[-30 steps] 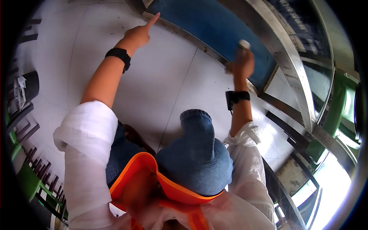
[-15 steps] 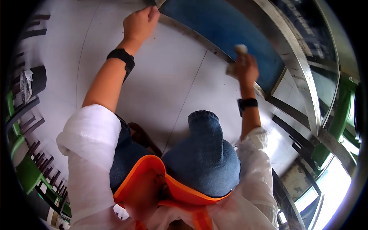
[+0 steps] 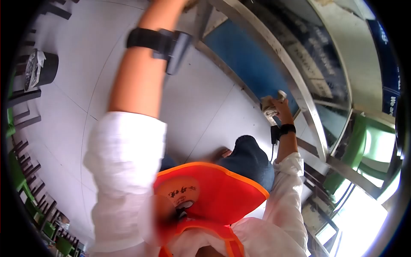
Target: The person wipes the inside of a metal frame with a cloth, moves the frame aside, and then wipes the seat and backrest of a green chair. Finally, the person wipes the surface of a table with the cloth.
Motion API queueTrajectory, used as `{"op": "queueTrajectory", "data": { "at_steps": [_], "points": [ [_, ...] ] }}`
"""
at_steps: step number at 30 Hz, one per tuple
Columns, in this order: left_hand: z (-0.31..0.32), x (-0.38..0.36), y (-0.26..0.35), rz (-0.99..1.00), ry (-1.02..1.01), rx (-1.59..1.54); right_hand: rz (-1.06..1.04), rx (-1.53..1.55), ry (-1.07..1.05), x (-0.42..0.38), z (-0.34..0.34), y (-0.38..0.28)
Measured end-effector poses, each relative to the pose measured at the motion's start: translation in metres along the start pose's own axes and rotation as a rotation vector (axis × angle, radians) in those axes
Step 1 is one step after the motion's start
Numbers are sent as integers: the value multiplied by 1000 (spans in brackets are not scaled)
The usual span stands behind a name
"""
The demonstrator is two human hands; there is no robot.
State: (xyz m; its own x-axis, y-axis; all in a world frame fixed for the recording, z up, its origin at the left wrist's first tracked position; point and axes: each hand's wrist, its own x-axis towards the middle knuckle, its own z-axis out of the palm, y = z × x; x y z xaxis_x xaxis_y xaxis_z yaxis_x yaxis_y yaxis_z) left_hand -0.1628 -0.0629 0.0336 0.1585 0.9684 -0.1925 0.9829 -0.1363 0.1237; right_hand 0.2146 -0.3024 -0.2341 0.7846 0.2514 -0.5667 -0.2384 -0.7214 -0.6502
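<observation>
A crumpled beige cloth (image 3: 269, 110) is bunched in my right hand (image 3: 281, 108), with fingers wrapped round it and a pale end poking out past the top. The cloth lies over the near edge of a blue panel (image 3: 248, 55) low inside a metal frame. My left hand (image 3: 172, 6) reaches up beside the frame's corner. The upper edge of the view cuts it off, so its fingers are hidden. Each wrist wears a black band, and the left one (image 3: 150, 39) is smeared by motion.
A metal rail (image 3: 274, 47) of the frame curves along the right, beside dark glass with lettering. An orange apron (image 3: 214, 188) covers my lap. Dark bin (image 3: 48, 68) and upturned chair legs (image 3: 25, 94) stand left. A green chair (image 3: 355, 145) is at right.
My left arm has reached further up, taking the hand mostly out of view. My right hand, still gripping the cloth, appears lower in the view, which has shifted towards the right.
</observation>
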Motion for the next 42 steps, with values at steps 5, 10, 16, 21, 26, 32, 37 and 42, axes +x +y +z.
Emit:
{"op": "queueTrajectory", "data": {
  "at_steps": [5,10,16,21,26,32,37,42],
  "points": [
    [9,75,45,450,230,-846,-322,-88,-336,16,58,-66],
    [-1,159,79,880,270,-1319,-723,-746,-47,27,115,-151],
    [69,150,68,953,335,-1164,-605,-993,1,65,122,-106],
    [12,144,85,788,712,-1104,-282,-405,-284,73,116,-98],
    [13,147,88,823,760,-1143,-372,-137,-607,2,173,-117],
    [16,152,86,871,788,-1114,-451,-355,-32,78,131,-78],
    [18,152,95,857,859,-1150,-502,-296,237,77,47,-66],
    [26,161,97,913,989,-1163,-543,-533,154,56,103,-73]
  ]
}}
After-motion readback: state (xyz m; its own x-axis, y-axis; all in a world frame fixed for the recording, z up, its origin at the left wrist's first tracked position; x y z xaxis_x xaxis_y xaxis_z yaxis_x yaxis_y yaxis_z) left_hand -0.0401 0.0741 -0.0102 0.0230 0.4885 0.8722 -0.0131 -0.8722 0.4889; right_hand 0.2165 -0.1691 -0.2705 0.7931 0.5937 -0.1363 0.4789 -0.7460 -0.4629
